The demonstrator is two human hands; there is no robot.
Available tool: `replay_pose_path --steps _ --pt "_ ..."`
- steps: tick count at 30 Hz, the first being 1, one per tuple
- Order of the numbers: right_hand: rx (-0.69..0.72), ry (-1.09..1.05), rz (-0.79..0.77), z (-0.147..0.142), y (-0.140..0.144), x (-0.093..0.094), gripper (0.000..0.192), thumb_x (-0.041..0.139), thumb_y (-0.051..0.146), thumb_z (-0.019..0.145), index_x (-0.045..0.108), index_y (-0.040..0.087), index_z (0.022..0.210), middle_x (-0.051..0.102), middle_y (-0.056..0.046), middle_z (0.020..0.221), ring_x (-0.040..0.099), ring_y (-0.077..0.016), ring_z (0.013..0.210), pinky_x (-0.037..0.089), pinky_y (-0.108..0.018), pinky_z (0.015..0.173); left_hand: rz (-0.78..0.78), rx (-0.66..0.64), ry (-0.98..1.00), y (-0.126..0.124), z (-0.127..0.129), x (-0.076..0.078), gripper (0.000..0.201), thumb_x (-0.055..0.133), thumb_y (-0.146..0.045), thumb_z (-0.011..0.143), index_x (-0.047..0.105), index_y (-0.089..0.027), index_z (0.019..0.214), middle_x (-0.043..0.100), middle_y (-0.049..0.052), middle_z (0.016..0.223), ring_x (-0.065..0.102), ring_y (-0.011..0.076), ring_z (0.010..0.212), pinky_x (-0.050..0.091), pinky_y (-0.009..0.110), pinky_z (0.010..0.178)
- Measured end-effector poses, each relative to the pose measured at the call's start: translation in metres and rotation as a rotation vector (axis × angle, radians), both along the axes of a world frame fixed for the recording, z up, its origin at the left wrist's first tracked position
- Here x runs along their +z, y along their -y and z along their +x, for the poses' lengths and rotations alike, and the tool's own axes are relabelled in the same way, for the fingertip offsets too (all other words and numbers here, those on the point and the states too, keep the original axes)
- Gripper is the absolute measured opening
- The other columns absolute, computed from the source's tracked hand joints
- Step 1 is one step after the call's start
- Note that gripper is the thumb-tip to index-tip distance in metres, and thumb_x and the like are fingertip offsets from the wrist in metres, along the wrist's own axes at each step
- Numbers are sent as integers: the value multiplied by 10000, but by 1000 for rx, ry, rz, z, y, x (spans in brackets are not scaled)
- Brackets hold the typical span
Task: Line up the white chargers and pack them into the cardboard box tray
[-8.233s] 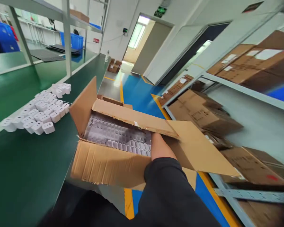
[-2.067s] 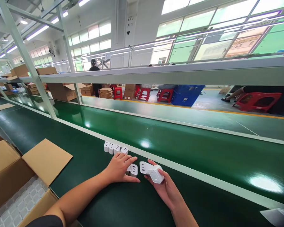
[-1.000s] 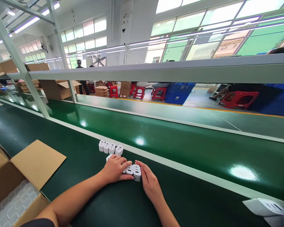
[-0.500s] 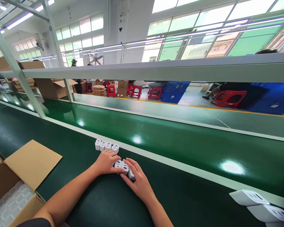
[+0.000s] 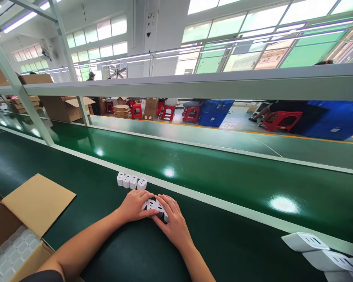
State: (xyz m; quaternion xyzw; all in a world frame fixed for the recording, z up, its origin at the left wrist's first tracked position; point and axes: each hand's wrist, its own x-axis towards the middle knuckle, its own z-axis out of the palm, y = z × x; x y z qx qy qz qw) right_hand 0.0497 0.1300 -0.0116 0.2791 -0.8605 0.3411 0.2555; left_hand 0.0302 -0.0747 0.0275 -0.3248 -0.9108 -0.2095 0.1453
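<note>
Hands pressed around a short row of chargers

Both hands rest on the green bench and meet over a small cluster of white chargers, which lies between them. The left hand comes in from about 8 o'clock of the cluster, palm down, its fingers curled over the cluster's left end and top. The right hand comes in from about 5 o'clock, its fingers spread over the cluster's right end and near side. Each grip is loose and cupped, pressing against the chargers; neither hand lifts a charger clear of the bench. Two or three slotted charger faces show in the gap between the two hands; the rest of the cluster is hidden under the fingers.

Just beyond the left hand, at about 11 o'clock from the cluster, a second row of four chargers stands side by side, apart from both hands and close to the pale strip that runs along the bench. At 8 o'clock, well apart, an open cardboard box sits at the bench edge with a clear tray inside. At 4 o'clock, by the picture's lower right corner, larger white pieces lie on the bench.
</note>
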Motion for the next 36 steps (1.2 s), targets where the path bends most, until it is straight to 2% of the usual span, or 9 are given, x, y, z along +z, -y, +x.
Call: replay_pose_path --steps 7,11,15,19,25,30,33,36 --pt "-23 6 -3 -1 -2 -2 393 600 351 919 599 285 1306 646 -91 1236 606 -275 1157 575 -459 951 39 6 16 -7 7 -1 502 518 -644 920 613 -217 1167 701 76 1132 666 242 996 517 370 839" --pt "-45 13 7 0 -1 1 381 616 405 919 629 288 1281 649 -97 1229 617 -277 1148 581 -452 943 18 -60 35 5 1 7 677 618 -729 802 587 -223 1251 687 86 1182 651 258 1068 514 382 920" --pt "-52 -37 54 2 1 6 404 638 424 909 639 309 1296 629 -88 1312 587 -305 1227 550 -503 998 -93 -181 105 22 -10 14 822 680 -742 734 540 -210 1345 679 109 1208 644 282 1103 516 392 939" --pt "-13 -17 79 4 2 10 403 615 397 927 628 334 1324 645 -65 1316 595 -290 1226 562 -484 993 -139 -176 125 25 -16 7 781 702 -712 740 560 -215 1326 715 85 1089 681 262 994 535 348 854" --pt "-32 1 19 2 3 8 322 590 378 940 677 321 1244 675 -69 1240 630 -271 1151 591 -452 944 -90 -93 67 16 -17 -7 596 643 -651 840 606 -223 1254 707 80 1073 678 242 1002 541 336 857" --pt "-59 -7 -12 1 3 7 303 577 365 951 683 298 1228 679 -79 1210 639 -260 1118 600 -434 915 -32 -57 30 16 -16 -6 661 702 -655 783 595 -207 1257 658 112 1207 646 274 1101 534 392 935" --pt "-90 -8 -19 1 2 5 301 569 365 955 683 305 1227 671 -78 1224 638 -261 1121 602 -436 906 -18 -74 27 20 -17 -2 707 718 -658 762 568 -221 1297 651 106 1216 636 273 1119 524 400 961" --pt "-108 -19 -24 0 0 4 296 568 368 955 686 305 1219 670 -80 1224 639 -264 1117 603 -440 898 -26 -111 41 23 -20 -2 642 717 -622 792 575 -237 1285 674 85 1168 655 250 1079 532 365 933"
